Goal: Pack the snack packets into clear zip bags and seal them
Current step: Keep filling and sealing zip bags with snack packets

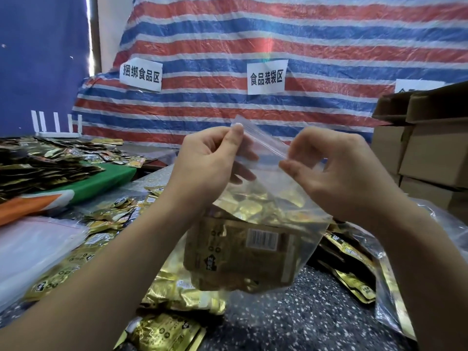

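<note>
Both hands (205, 163) (334, 165) pinch, seemingly, bag's (253, 239) zip.

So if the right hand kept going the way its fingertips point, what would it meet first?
The right hand pinches the zip bag at its top edge, fingertips pointing left. Going on, it would probably meet the left hand on the same edge, though depth is unclear.

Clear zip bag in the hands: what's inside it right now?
The clear zip bag holds gold snack packets, one showing a barcode. Those behind are hidden, so no count.
</note>
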`<state>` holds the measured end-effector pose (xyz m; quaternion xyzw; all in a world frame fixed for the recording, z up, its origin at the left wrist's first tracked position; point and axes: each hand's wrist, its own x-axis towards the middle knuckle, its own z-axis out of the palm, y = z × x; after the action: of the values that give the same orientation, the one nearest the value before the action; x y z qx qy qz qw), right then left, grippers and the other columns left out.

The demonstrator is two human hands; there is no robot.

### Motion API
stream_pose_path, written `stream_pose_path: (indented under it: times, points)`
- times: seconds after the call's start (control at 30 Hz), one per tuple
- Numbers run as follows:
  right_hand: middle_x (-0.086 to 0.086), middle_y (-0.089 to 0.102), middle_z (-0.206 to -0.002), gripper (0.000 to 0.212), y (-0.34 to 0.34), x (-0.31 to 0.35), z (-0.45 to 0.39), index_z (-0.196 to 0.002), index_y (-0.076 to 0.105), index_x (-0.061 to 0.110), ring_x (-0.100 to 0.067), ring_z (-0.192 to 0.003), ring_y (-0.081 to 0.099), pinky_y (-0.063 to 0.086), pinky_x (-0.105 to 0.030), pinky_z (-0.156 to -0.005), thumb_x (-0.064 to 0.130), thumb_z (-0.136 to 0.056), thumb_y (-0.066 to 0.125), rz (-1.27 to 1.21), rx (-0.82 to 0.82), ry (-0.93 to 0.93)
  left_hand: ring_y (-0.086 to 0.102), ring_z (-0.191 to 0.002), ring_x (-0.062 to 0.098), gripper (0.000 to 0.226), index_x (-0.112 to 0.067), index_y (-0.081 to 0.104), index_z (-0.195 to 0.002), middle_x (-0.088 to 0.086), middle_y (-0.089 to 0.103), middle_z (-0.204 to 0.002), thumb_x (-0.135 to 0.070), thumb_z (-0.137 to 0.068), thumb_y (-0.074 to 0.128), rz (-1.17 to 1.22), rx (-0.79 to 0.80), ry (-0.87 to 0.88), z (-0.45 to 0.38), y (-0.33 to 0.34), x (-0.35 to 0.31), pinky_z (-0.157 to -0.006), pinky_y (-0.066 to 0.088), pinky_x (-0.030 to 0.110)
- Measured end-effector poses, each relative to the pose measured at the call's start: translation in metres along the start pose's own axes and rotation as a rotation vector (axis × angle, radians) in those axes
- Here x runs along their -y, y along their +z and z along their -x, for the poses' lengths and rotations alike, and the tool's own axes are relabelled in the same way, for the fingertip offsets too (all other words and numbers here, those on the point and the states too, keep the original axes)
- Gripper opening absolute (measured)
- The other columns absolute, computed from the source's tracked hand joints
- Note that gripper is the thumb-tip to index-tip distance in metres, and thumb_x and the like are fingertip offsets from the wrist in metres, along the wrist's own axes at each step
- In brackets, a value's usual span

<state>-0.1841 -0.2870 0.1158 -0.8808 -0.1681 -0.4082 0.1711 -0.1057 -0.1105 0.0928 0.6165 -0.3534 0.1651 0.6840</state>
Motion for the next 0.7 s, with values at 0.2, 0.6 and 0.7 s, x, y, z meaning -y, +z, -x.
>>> stream_pose_path:
  times: [0.2,0.6,0.7]
  points:
    - [0.009,0.064,-0.076,0.014,0.001,-0.001,-0.003,-0.101,0.049,0.035,0.004,-0.068,0.058,0.041,-0.012,-0.053,0.040,-0.094,0.061,-0.042,-0.030,0.157,0.070,-0.060,0.020,0.030,-0.013,0.068,-0.087,0.000,0.073,-0.077,-0.027,-0.102,0.047,-0.071,0.111,0.023,-0.005,0.018,0.004,-0.051,0.050,0.018]
    - [0.006,0.067,-0.065,0.024,0.000,-0.003,-0.004,-0.075,0.066,0.025,-0.007,-0.054,0.058,0.046,-0.021,-0.048,0.022,-0.098,0.062,-0.129,0.020,0.179,0.071,-0.062,0.019,0.020,-0.013,0.068,-0.088,0.001,0.073,-0.077,-0.025,-0.098,0.056,0.019,0.170,0.022,-0.008,0.022,0.006,-0.055,0.055,0.023]
    - [0.006,0.066,-0.062,0.027,-0.004,0.000,-0.003,-0.072,0.065,0.024,-0.004,-0.046,0.052,0.042,-0.022,-0.045,0.022,-0.099,0.060,-0.174,0.030,0.172,0.070,-0.062,0.019,0.023,-0.017,0.069,-0.084,0.002,0.072,-0.076,-0.025,-0.098,0.054,0.088,0.204,-0.026,-0.007,0.019,0.002,-0.055,0.054,0.024]
